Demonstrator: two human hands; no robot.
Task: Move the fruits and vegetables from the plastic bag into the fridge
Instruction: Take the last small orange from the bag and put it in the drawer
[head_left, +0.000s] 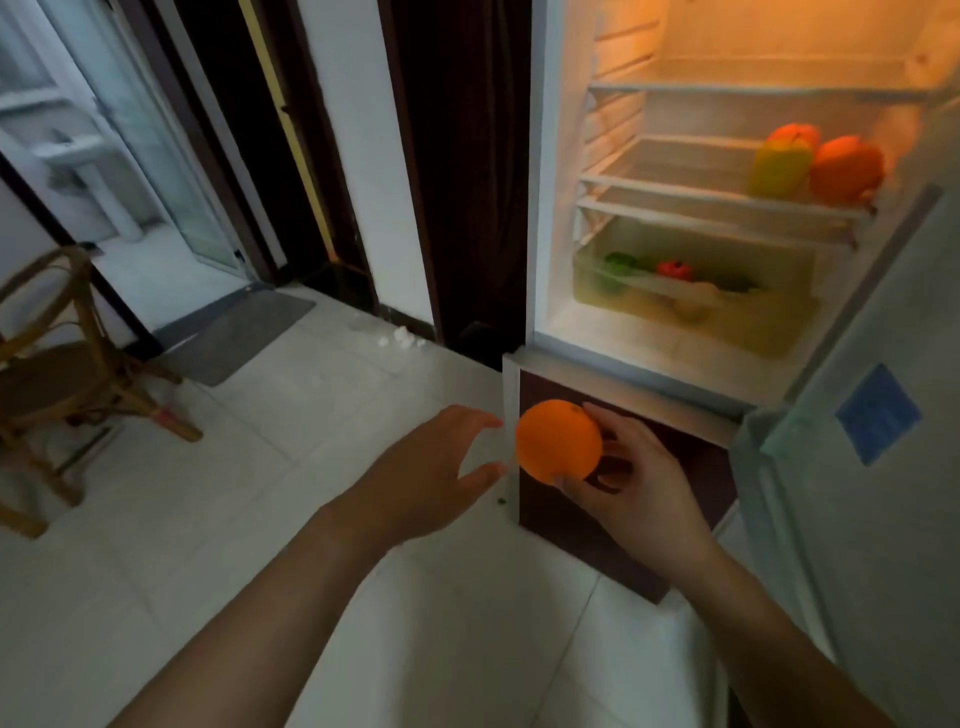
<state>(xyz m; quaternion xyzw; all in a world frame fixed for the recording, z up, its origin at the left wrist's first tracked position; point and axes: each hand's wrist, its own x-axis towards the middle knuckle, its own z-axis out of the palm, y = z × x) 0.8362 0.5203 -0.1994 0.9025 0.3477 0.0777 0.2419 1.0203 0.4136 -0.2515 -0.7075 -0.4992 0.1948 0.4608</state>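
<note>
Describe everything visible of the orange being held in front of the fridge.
The orange is round, evenly bright orange, smooth-skinned, with a small dark stem mark near its top right; it looks whole and unpeeled. The right hand holds it, fingers curled behind and thumb beneath, in front of the lower door of the open fridge. The left hand spreads open beside it, seemingly not touching.

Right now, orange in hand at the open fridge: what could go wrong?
1. The right hand holds the orange alone, the left hand open beside it; a slip may drop it on the tiled floor.
2. The yellow pepper and orange item crowd the right end of the shelf; setting it there might knock them.
</note>
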